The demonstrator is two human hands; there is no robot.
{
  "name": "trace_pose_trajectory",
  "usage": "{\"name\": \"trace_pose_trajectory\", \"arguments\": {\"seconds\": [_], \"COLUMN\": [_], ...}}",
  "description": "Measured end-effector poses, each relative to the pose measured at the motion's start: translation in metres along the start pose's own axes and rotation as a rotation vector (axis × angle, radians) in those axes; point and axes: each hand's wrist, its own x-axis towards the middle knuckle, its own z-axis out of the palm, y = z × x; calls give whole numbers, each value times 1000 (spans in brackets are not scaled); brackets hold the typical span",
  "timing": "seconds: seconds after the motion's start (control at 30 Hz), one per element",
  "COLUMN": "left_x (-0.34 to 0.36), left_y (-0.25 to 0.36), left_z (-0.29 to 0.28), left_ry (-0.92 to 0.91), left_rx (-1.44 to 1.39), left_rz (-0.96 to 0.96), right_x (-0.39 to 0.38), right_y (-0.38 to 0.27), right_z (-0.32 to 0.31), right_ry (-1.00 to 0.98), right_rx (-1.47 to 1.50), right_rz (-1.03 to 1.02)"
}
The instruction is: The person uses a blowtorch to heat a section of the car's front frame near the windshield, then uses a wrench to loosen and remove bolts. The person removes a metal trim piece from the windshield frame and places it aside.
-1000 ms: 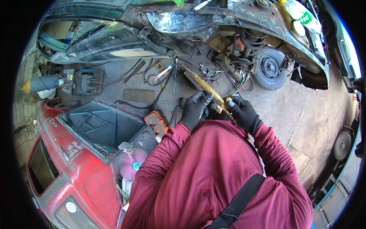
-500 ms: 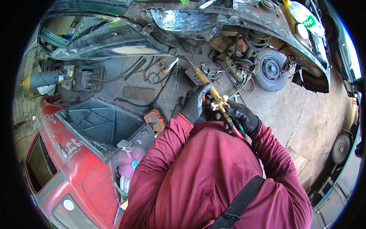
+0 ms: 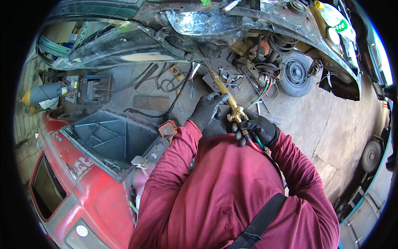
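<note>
A brass gas torch (image 3: 224,88) slants up and to the left in front of my body, its thin tip near the dark car body. My right hand (image 3: 262,127), in a black glove, is closed around its valve end, by the red and green hoses (image 3: 256,143). My left hand (image 3: 207,110), also gloved, is beside the torch's handle. Its fingers reach toward the brass and its thumb stands apart; contact is hard to tell. A pale tapered streak (image 3: 193,71) shows left of the tip; whether it is flame cannot be made out.
The dark car body (image 3: 199,25) spans the far side, with a wheel (image 3: 295,74) at right. A detached dark panel (image 3: 107,139) rests by a red vehicle (image 3: 87,174) at left. A gas cylinder (image 3: 43,92), a tool case (image 3: 168,129) and cables (image 3: 170,110) lie on the floor.
My left hand has drawn slightly left, away from the torch handle. The right hand has shifted a little left at the valves. The pale streak by the tip looks less bright.
</note>
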Motion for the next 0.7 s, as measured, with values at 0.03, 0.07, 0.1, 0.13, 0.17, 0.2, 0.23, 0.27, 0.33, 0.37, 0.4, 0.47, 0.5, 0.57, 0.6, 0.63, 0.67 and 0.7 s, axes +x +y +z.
{"name": "trace_pose_trajectory", "arguments": {"seconds": [0.03,0.07,0.1,0.13,0.17,0.2,0.23,0.27,0.33,0.37,0.4,0.47,0.5,0.57,0.6,0.63,0.67,0.7], "left_x": [-1,-3,-7,-11,-14,-17,-21,-25,-29,-34,-34,-25,-14,5,18,32,48,63], "left_y": [7,15,25,37,52,70,91,117,182,212,244,303,332,381,402,421,436,447], "left_z": [-6,-14,-24,-35,-46,-58,-72,-88,-125,-141,-156,-177,-185,-203,-212,-221,-231,-240], "left_ry": [-23,-14,-13,-13,47,107,188,335,536,526,626,724,712,888,957,1004,1118,1236], "left_rx": [52,120,185,250,316,325,359,504,693,686,837,719,636,854,920,1021,1126,1231], "left_rz": [-7,34,75,115,201,367,476,592,856,970,1120,1260,1340,1458,1434,1452,1457,1454], "right_x": [3,5,7,9,10,12,14,15,19,23,25,31,34,43,45,54,60,67], "right_y": [-1,-2,-3,-3,-4,-4,-3,-4,-4,-3,-4,-5,-5,-5,-6,-4,-3,-3], "right_z": [0,1,1,3,5,7,10,14,21,26,28,31,30,25,20,16,11,6], "right_ry": [30,36,61,101,162,240,241,254,293,300,287,261,246,250,248,171,147,120], "right_rx": [-45,-88,-129,-221,-313,-419,-537,-633,-847,-858,-862,-880,-905,-953,-982,-1120,-1156,-1193], "right_rz": [20,26,27,55,76,126,135,141,194,174,187,220,200,225,247,-50,-145,-239]}}
